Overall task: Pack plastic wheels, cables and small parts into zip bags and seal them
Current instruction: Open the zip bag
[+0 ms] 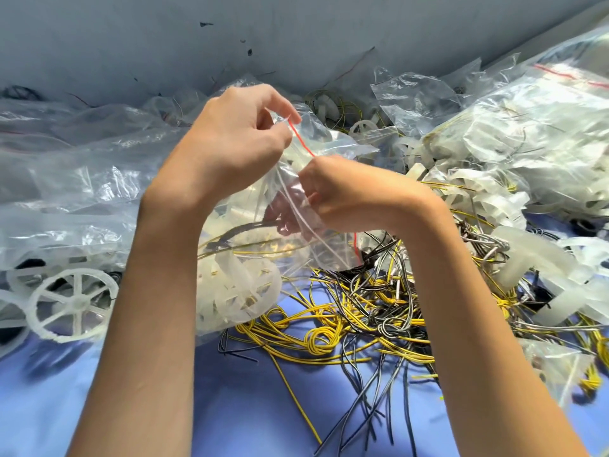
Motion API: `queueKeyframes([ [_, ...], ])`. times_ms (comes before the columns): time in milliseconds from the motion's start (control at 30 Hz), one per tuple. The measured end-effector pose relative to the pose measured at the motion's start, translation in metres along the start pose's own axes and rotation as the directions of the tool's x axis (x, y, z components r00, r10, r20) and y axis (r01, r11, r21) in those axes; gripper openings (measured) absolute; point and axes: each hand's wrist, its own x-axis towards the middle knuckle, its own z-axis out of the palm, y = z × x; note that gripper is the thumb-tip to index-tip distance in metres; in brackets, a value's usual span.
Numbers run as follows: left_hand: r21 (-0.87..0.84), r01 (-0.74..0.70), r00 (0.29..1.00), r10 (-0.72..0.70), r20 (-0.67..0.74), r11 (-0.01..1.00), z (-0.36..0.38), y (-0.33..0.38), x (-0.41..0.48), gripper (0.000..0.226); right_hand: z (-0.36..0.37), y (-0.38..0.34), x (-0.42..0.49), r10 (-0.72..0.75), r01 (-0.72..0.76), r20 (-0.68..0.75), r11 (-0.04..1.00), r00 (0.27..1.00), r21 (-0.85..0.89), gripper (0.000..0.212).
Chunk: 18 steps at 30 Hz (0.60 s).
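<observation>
Nearest, a tangle of yellow and grey cables (362,311) lies on the blue desk (230,407), with a white spoked plastic wheel (74,303) to the left. Above them hangs a clear zip bag (250,258) holding white wheels and cables. The right hand (342,192) grips its mouth, and the left hand (237,136) pinches its red seal strip (303,143) higher up. Filled clear bags (527,127) pile up behind.

A worker's arms, seen from above: the left hand (230,140) and right hand (339,192) are bare, the left forearm (158,275) and right forearm (461,308) uncovered throughout.
</observation>
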Motion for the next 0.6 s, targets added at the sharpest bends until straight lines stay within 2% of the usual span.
queueKeyframes([
  [67, -0.005, 0.005, 1.000, -0.005, -0.004, 1.000, 0.000, -0.001, 0.001, 0.019, -0.006, 0.004, -0.005, -0.038, 0.036, 0.018, 0.994, 0.999, 0.099, 0.029],
  [167, -0.010, 0.006, 1.000, -0.006, -0.013, 1.000, -0.001, -0.001, 0.001, 0.019, -0.016, 0.010, -0.013, -0.056, 0.061, -0.026, 0.961, 0.998, 0.269, 0.030],
  [267, -0.006, 0.001, 1.000, -0.001, -0.003, 1.000, 0.001, 0.001, 0.000, 0.017, -0.018, 0.011, -0.013, -0.081, 0.105, -0.109, 0.966, 0.991, 0.235, 0.025],
  [333, -0.008, 0.002, 1.000, -0.002, 0.001, 1.000, 0.001, 0.001, 0.000, 0.017, -0.013, 0.006, -0.009, -0.079, 0.102, -0.137, 0.980, 0.987, 0.170, 0.040],
  [400, -0.015, 0.003, 1.000, -0.003, -0.008, 1.000, 0.000, 0.000, 0.000, 0.018, -0.006, 0.002, -0.003, -0.073, 0.083, -0.118, 0.993, 0.990, 0.084, 0.050],
  [467, -0.022, 0.011, 1.000, -0.011, -0.015, 1.000, -0.003, -0.002, -0.001, 0.020, -0.002, 0.001, 0.000, -0.074, 0.076, -0.048, 0.996, 0.996, 0.046, 0.048],
  [533, -0.017, 0.023, 0.999, -0.024, -0.023, 1.000, -0.005, -0.006, -0.001, 0.022, -0.003, 0.004, -0.002, -0.072, 0.070, 0.024, 0.994, 0.997, 0.086, 0.046],
  [600, 0.002, 0.037, 0.998, -0.036, -0.046, 0.999, -0.008, -0.009, -0.001, 0.022, -0.009, 0.006, -0.008, -0.068, 0.070, -0.016, 0.978, 0.998, 0.198, 0.033],
])
